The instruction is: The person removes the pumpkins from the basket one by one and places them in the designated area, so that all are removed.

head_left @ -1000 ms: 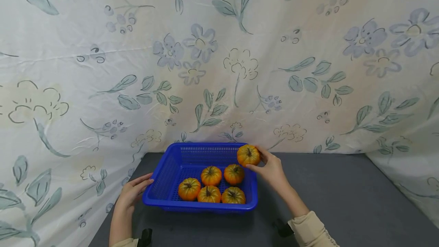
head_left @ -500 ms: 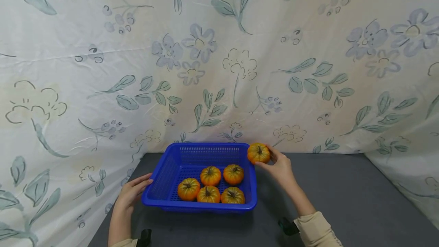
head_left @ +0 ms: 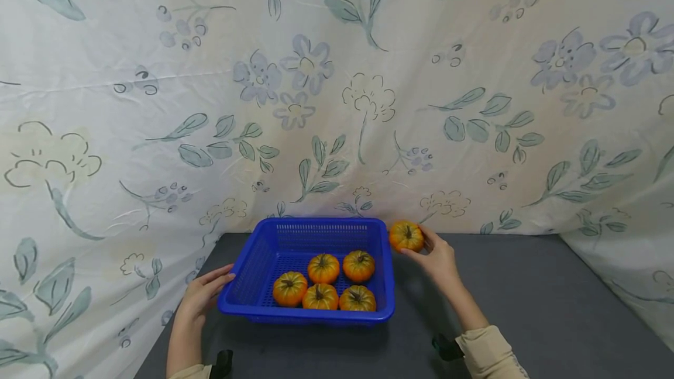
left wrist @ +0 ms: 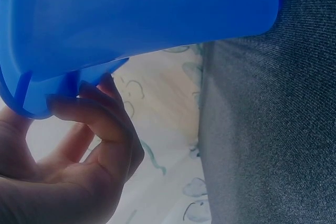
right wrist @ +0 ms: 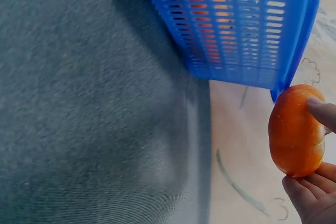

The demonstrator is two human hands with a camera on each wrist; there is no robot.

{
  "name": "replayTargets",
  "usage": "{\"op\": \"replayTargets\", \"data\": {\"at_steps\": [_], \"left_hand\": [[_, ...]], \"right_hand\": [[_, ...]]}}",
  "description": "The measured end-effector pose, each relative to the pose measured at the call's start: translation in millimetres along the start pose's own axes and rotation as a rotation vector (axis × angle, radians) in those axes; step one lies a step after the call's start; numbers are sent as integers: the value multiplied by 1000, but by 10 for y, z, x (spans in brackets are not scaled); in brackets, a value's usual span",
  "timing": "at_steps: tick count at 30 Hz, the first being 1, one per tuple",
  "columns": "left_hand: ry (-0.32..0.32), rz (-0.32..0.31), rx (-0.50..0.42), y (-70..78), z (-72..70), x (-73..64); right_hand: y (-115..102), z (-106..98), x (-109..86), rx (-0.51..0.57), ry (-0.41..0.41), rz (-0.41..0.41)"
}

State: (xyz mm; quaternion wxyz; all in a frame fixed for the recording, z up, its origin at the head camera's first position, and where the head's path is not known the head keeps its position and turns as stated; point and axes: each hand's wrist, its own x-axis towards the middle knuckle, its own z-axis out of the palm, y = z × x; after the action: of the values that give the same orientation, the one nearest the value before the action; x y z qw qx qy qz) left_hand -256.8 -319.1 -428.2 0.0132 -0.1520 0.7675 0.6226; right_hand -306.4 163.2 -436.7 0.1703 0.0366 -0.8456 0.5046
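Observation:
My right hand (head_left: 438, 257) holds a small orange pumpkin (head_left: 406, 236) just beyond the right rim of a blue plastic basket (head_left: 305, 313). In the right wrist view the pumpkin (right wrist: 297, 132) is pinched between thumb and fingertips, raised above the table and close to the basket's corner. My left hand (head_left: 202, 292) grips the basket's left rim; the left wrist view has its fingers (left wrist: 100, 121) curled under the rim's lip. Several more small pumpkins sit in the front and right part of the basket, among them one (head_left: 290, 289) at the left and one (head_left: 359, 266) at the right.
The basket stands on a dark grey table (head_left: 516, 309) that extends out to the right. A pale curtain (head_left: 337, 104) printed with flowers and leaves hangs right behind the table and along its left side.
My right hand has carried its pumpkin rightward, from over the basket's right back corner to outside the rim. My left hand and the basket have stayed in place.

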Motion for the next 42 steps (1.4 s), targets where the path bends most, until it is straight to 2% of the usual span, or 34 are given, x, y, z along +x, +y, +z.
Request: {"op": "replayTargets", "data": {"at_steps": [6, 14, 19, 42], "left_hand": [[-8, 8, 3, 5, -5, 7], [-12, 12, -3, 5, -11, 7], [-7, 9, -5, 5, -7, 11], [1, 6, 6, -15, -10, 23]], "right_hand": [[139, -13, -16, -44, -1, 2], [395, 27, -45, -119, -30, 80], [502, 34, -59, -156, -25, 84], [600, 58, -118, -248, -42, 118]]}}
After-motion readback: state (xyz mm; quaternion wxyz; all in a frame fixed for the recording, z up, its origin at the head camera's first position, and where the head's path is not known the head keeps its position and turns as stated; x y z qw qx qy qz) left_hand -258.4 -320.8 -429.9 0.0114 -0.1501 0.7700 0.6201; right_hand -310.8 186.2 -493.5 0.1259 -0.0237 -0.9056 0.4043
